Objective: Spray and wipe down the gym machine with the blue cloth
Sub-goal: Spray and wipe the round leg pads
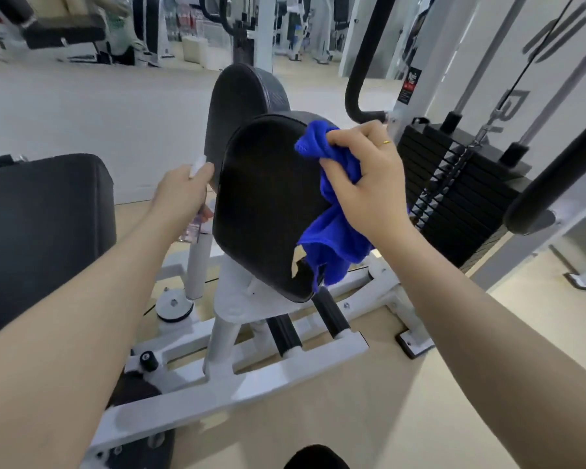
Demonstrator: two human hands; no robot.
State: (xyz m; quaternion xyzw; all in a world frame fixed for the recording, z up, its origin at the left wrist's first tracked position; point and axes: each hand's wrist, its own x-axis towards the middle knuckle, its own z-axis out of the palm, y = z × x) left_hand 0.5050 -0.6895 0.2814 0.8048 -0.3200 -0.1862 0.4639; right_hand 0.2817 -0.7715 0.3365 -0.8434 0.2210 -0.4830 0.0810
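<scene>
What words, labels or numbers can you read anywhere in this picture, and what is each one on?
None can be read with confidence.
Black sticker on the white machine post: red and white print, too small.
White panel behind the weight stack: big dark logo shapes, cut off and mirrored-looking, not legible.
Spray bottle in the left hand: label blurred.

There is only one view. The camera sits on the person's head and looks forward and down, close to the black pad (pixel 268 201) in the middle. Both arms reach in from the near edge. The gym floor (pixel 82 106) stretches far behind.
</scene>
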